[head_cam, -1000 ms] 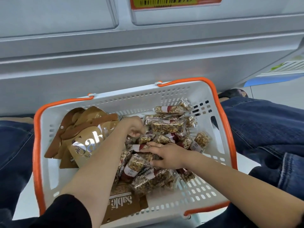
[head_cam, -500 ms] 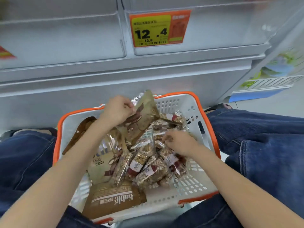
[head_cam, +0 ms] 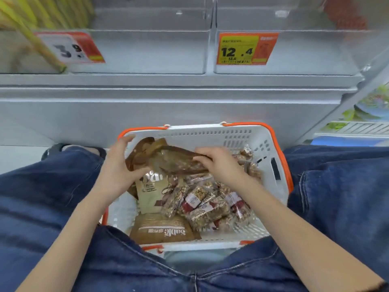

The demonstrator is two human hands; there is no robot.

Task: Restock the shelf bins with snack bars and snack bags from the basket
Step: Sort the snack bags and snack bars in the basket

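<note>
Fingers point(head_cam: 202, 153) of our right hand point(head_cam: 219, 163) pinch a brown snack bag point(head_cam: 179, 161) above the basket point(head_cam: 210, 131); our left hand point(head_cam: 117, 165) spreads open beside it. Both clear shelf bins point(head_cam: 147, 51) look empty, so we judge restocking barely begun, with snack bars point(head_cam: 202, 203) left.

Snack bars point(head_cam: 207, 204) right of bags point(head_cam: 150, 191)
</note>
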